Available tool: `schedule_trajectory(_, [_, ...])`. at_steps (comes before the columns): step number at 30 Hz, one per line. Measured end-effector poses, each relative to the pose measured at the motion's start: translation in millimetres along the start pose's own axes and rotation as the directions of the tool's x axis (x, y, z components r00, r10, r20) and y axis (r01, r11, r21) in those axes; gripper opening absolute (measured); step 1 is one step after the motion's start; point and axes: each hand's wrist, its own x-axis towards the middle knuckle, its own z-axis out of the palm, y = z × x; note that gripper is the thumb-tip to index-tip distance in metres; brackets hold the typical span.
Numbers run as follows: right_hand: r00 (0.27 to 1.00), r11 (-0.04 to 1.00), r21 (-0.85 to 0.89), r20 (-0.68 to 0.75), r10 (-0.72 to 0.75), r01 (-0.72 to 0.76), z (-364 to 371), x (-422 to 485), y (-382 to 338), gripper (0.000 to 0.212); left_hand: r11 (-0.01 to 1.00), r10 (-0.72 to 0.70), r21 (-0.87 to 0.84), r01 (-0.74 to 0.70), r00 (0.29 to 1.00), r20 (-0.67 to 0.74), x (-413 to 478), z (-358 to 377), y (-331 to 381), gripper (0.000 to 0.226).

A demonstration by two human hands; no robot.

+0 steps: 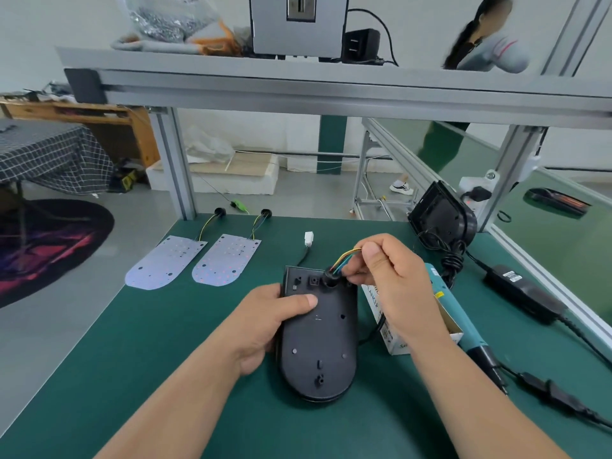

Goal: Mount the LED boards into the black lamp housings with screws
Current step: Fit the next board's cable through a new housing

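LED boards (165, 260) behind-left of housing (318, 342); screwdriver (472, 339) right, seemingly on box (394, 342)

Bright, even, diffuse light fills the scene. Only soft, faint shadows lie on the matte dark-green bench mat (165, 342) at 6 o'clock, close around the black oval plastic lamp housing (318, 339). The grey aluminium shelf rail (298, 91) at 12 o'clock bows with wide-angle distortion. A person (490, 38) at 1 o'clock is blurred. The glossy green neighbouring benchtop (546, 233) at 3 o'clock carries pale glare.

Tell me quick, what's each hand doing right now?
Left hand: grips the black lamp housing, thumb on top.
Right hand: pinches the coloured wires coming out of the housing.
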Motion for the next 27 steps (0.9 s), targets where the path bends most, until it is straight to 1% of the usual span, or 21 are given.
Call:
schedule_trajectory(2, [0.998,0.997,-0.03,-0.026,0.064,-0.064,-5,2,-1,0.019,0.995,0.062,-0.071,-0.067,0.996,-0.065,2,5,-3,0.037])
schedule_trajectory(3, [0.996,0.994,-0.071,-0.046,0.075,-0.078,-8,3,0,0.019,0.991,0.088,-0.088,-0.097,0.991,-0.105,3,6,-2,0.031])
schedule_trajectory(4, [0.996,0.99,-0.126,-0.064,0.061,-0.068,-11,3,-1,0.022,0.987,0.112,-0.096,-0.126,0.983,-0.146,3,6,-1,0.028])
schedule_trajectory(6, [0.997,0.965,-0.262,-0.059,-0.041,0.024,-11,0,-5,0.026,0.979,0.165,-0.082,-0.185,0.964,-0.208,2,6,-1,0.029])
schedule_trajectory(7, [0.993,0.929,-0.359,-0.032,-0.112,0.094,-8,-1,-6,0.028,0.975,0.196,-0.057,-0.214,0.954,-0.229,2,8,0,0.031])
schedule_trajectory(8, [0.984,0.867,-0.471,0.007,-0.18,0.162,-4,-4,-8,0.032,0.971,0.226,-0.022,-0.238,0.944,-0.242,0,9,1,0.031])
schedule_trajectory(10, [0.961,0.704,-0.664,0.084,-0.262,0.25,5,-8,-8,0.038,0.956,0.291,0.043,-0.29,0.924,-0.249,-3,12,4,0.028])
schedule_trajectory(11, [0.954,0.644,-0.716,0.11,-0.279,0.271,8,-9,-8,0.038,0.947,0.319,0.06,-0.315,0.913,-0.253,-5,13,5,0.026])
schedule_trajectory(12, [0.95,0.621,-0.732,0.117,-0.29,0.28,9,-8,-8,0.036,0.941,0.338,0.066,-0.332,0.904,-0.261,-8,14,6,0.024])
schedule_trajectory(13, [0.952,0.642,-0.715,0.11,-0.285,0.275,7,-8,-8,0.031,0.936,0.35,0.061,-0.346,0.899,-0.265,-10,14,8,0.022])
schedule_trajectory(15, [0.973,0.746,-0.627,0.108,-0.202,0.225,0,-4,-7,0.023,0.932,0.356,0.014,-0.363,0.903,-0.24,-14,13,10,0.021])
schedule_trajectory(17, [0.983,0.829,-0.534,0.154,-0.098,0.166,-7,1,-5,0.018,0.935,0.319,-0.109,-0.338,0.934,-0.161,-17,14,11,0.034])
schedule_trajectory(19, [0.982,0.891,-0.445,0.188,-0.003,0.088,-12,5,-2,0.018,0.93,0.272,-0.24,-0.279,0.96,-0.062,-20,17,11,0.046])
schedule_trajectory(21, [0.979,0.926,-0.377,0.194,0.059,0.018,-17,9,1,0.023,0.919,0.257,-0.306,-0.247,0.966,-0.006,-20,20,10,0.049])
schedule_trajectory(23, [0.975,0.959,-0.284,0.208,0.084,-0.022,-20,10,3,0.031,0.907,0.26,-0.349,-0.236,0.965,0.024,-21,24,9,0.049])
schedule_trajectory(24, [0.974,0.975,-0.218,0.212,0.085,-0.038,-19,10,3,0.031,0.902,0.267,-0.36,-0.238,0.963,0.032,-21,26,9,0.05])
schedule_trajectory(27, [0.981,0.998,-0.02,0.184,0.07,-0.067,-13,7,3,0.025,0.893,0.292,-0.36,-0.27,0.956,0.007,-22,30,8,0.06])
